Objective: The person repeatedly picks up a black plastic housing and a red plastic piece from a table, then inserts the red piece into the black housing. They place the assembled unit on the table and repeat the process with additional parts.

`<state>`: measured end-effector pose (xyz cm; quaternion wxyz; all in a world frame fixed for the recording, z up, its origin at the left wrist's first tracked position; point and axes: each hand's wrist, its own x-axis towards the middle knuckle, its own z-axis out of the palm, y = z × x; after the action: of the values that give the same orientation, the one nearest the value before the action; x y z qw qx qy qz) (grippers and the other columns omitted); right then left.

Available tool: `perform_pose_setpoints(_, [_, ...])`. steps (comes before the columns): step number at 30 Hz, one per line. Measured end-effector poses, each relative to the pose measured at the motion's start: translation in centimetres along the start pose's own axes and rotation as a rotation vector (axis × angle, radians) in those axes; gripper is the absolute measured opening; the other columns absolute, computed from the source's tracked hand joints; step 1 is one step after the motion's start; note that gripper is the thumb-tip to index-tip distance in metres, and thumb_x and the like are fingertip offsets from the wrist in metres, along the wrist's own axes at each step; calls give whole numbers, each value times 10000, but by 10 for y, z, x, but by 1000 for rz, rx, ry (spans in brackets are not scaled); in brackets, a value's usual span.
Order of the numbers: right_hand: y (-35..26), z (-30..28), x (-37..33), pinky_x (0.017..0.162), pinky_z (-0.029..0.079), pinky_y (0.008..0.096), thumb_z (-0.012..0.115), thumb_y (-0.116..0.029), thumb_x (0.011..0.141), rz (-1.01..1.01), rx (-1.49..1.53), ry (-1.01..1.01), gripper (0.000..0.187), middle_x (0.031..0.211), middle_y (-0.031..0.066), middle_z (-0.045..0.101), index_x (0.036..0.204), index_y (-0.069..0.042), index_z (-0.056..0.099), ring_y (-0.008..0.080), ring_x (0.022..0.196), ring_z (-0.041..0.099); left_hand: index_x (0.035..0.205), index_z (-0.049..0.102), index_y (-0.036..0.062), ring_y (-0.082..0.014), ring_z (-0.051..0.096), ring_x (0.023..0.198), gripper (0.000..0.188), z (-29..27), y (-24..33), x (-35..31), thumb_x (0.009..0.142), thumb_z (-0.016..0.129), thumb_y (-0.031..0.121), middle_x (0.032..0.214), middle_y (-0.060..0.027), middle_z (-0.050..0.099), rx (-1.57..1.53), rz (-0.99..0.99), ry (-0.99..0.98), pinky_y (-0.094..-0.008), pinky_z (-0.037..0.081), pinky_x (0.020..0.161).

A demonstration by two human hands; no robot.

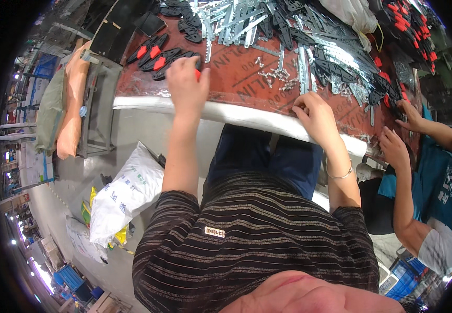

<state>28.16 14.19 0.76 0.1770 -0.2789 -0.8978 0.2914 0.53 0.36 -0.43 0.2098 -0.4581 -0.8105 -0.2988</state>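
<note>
My left hand (187, 81) is over the left part of the reddish-brown tabletop (226, 91), fingers bent around a black plastic part with a red piece (198, 72), mostly hidden under the hand. Just left of it lie similar long black parts with red pieces (155, 50). My right hand (316, 110) is at the table's front edge, its thumb and fingers curled together. Whatever they hold, if anything, is too small to make out. Beyond that hand lie small metal springs (278, 78) and toothed metal strips (302, 68).
Heaped metal strips (236, 23) and black parts (283, 31) fill the table's far side. White padding (236, 112) covers its front edge. At right, a co-worker's hands (395, 146) work close by. A white sack (127, 193) stands on the floor at left.
</note>
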Motion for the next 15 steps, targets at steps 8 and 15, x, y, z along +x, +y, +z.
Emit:
perform_pose_setpoints(8, [30,24,-9,573,410,216,611,-15,836,97,455,310,187,819,27,521,1023,-10,617,70,617,490,1024,637,36,-302,590,945,289,64,75,62,779,669,184,1013,-139,621,-361,91,-192,-361,480,816])
perform_pose_setpoints(15, [42,30,-8,625,452,201,604,-11,862,201,884,312,129,841,21,583,986,14,585,67,708,560,1093,594,9,-354,524,1033,580,138,136,87,672,748,377,1108,-182,573,-196,116,-164,-397,415,934])
